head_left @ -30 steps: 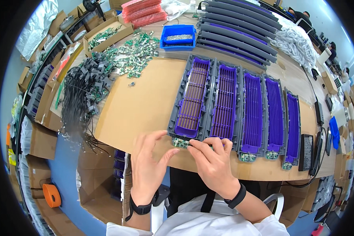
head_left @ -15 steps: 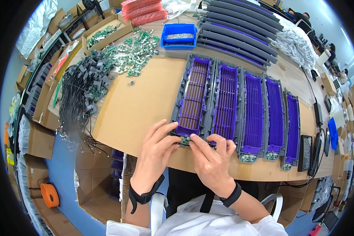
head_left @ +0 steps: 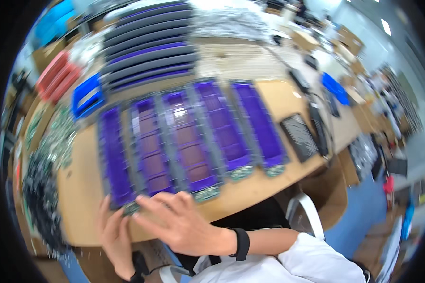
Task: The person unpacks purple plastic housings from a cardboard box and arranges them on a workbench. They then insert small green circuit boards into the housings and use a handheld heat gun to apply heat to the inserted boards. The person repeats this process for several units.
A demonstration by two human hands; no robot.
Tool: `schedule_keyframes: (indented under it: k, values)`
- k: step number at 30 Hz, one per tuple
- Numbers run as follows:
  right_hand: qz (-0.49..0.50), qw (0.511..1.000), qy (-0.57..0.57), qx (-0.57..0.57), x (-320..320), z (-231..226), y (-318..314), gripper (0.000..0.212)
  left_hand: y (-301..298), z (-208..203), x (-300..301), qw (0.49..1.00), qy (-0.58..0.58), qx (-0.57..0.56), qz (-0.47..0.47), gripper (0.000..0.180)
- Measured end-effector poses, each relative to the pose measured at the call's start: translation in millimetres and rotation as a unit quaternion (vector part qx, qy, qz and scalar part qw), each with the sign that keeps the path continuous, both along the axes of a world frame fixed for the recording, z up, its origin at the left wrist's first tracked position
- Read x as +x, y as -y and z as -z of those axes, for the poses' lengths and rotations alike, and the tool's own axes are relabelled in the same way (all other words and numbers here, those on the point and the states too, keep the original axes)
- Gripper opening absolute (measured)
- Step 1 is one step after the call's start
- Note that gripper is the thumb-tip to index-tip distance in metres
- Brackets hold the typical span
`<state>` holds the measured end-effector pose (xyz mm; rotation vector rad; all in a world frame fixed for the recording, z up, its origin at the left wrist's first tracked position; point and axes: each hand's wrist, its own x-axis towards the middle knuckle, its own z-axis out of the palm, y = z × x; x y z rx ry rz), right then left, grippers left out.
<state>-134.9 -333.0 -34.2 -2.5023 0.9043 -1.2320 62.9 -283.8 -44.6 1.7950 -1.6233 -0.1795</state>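
Observation:
Several long trays with purple inner grilles and grey frames lie side by side on a sheet of cardboard (head_left: 82, 198). My hands are at the near end of the leftmost tray (head_left: 115, 155), where a small green circuit board (head_left: 131, 208) sits. My left hand (head_left: 114, 238) has its fingers closed around the board's left side. From the right, my right hand (head_left: 184, 226) pinches at the same board with thumb and index finger. Motion blur hides the exact contact. Another green board (head_left: 207, 194) shows at the near end of the middle tray (head_left: 189, 141).
Grey curved panels (head_left: 148, 47) are stacked at the back, beside a blue bin (head_left: 88, 96). Loose green boards (head_left: 59, 137) and a tangle of black cables (head_left: 42, 198) lie at the left. A black perforated panel (head_left: 299, 137) and a power strip (head_left: 318, 125) lie right of the trays.
The whole view has swung to the right, so the trays and table appear farther left and blurred. Both hands stay at the near end of the leftmost tray.

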Motion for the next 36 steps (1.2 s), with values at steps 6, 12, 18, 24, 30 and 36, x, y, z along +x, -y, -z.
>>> schedule_keyframes:
  k: [6, 12, 18, 24, 30, 36]
  values:
    - [0.119, 0.991, 0.035, -0.048, -122.1, -44.9, 17.7, 0.035, -6.3, -0.7, -25.9, 0.998, 0.01, -0.057, 0.001, 0.027]
    - [0.413, 0.904, 0.076, 0.081, -290.9, -47.3, 38.3, 0.021, -4.8, -28.6, -82.1, 0.991, 0.065, -0.105, 0.048, 0.017]
    - [0.448, 0.861, 0.041, 0.236, -397.8, -15.8, 50.1, 0.028, 0.5, -40.1, -160.3, 0.967, -0.096, -0.09, 0.22, 0.016]
    - [0.381, 0.857, 0.083, 0.338, -412.0, -2.2, 76.6, 0.04, 27.5, -25.8, -219.2, 0.958, -0.069, -0.039, 0.276, 0.032]
    - [0.367, 0.86, 0.097, 0.341, -426.4, 3.9, 89.5, 0.035, 59.4, -5.3, -268.7, 0.953, -0.013, -0.071, 0.294, 0.033]
    - [0.215, 0.819, 0.435, 0.307, -436.7, -15.2, 50.5, 0.049, 64.5, 3.5, -283.3, 0.954, 0.034, -0.07, 0.29, 0.027]
